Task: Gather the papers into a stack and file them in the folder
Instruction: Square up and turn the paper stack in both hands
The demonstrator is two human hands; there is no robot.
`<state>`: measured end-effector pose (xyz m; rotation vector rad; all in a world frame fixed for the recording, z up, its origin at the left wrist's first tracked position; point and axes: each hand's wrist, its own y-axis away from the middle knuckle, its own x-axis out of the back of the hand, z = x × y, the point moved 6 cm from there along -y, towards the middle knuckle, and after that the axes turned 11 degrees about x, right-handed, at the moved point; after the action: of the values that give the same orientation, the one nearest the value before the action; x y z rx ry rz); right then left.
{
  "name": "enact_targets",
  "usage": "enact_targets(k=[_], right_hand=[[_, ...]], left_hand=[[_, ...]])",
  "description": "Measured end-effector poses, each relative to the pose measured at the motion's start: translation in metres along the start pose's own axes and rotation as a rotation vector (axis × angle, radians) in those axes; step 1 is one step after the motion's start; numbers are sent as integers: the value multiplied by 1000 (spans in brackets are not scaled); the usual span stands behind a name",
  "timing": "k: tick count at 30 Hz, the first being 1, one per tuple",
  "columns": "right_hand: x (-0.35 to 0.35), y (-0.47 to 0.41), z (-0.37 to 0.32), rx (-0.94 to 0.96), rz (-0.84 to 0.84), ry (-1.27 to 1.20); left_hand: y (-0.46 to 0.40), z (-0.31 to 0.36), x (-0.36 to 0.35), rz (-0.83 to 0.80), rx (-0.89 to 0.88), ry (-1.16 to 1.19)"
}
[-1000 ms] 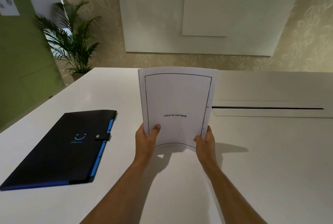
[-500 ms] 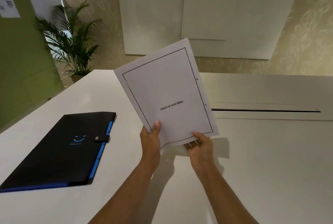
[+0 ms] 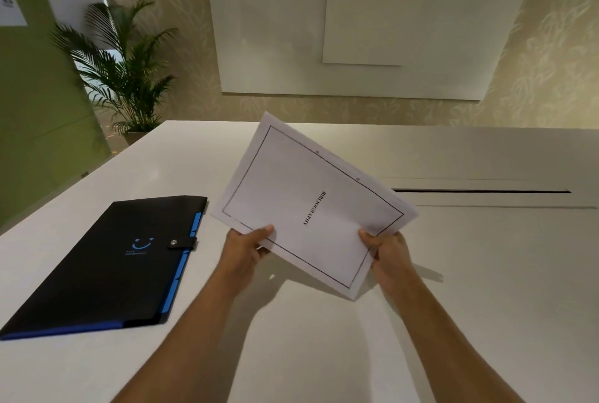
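While both hands were raised over the table, I recorded the following.

Left hand grip: my left hand (image 3: pixel 243 248) was closed on the stack of papers (image 3: pixel 311 205), thumb on top of the sheet at its near left edge, remaining fingers hidden under the paper.

Right hand grip: my right hand (image 3: pixel 387 252) was closed on the same stack at its near right edge, thumb on the printed face, fingers curled beneath.

Papers: held clear of the table (image 3: pixel 486 289), turned on a diagonal with one corner pointing toward me and the far corner lifted. The top sheet bore a thin black border and one printed word, which read sideways from my position. Two small punched holes showed along the upper right edge. Edges of lower sheets showed slightly at the right corner, so the stack was not perfectly squared.

Shadow: cast on the table directly below the papers and forearms.

Folder (image 3: pixel 103 260): black with blue trim and blue tabs, lying flat on the table to the left of my left hand, apart from the papers. Its strap (image 3: pixel 182 243) was snapped shut across the opening edge.

Table slot (image 3: pixel 479 191): a long dark slit in the surface, beyond the papers to the right.

Background: a potted palm (image 3: pixel 126 78) past the table's far left corner; white boards (image 3: pixel 356 30) on the wall.
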<state>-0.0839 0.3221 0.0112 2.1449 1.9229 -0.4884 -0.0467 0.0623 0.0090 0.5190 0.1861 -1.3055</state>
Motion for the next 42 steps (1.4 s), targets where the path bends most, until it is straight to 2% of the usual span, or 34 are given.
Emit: enact_targets(k=[3,10,13,18,21,24,31,42], right_hand=[[10,-11,-5,-27,-9,54],[11,-29,-29,25,-205,245],[-2,-28,-39,90,-302,376],[-9,-33,-59,245,-227,480],[-16,-28,-73,361,-208,423],[-22,-20,-73,432,-208,398],[-17,-9,-37,354,-129,342],[-16,-8,-19,345,-39,342]], left_hand=[[-8,16,27,41,28,53],[-8,57,28,-42,-64,-449],[-8,66,21,-8,-130,-486],[5,78,8,141,-349,-481],[16,90,-1,184,-487,-428],[25,90,-6,223,-549,-390],[21,54,11,285,-396,-290],[22,39,11,280,-432,-406]])
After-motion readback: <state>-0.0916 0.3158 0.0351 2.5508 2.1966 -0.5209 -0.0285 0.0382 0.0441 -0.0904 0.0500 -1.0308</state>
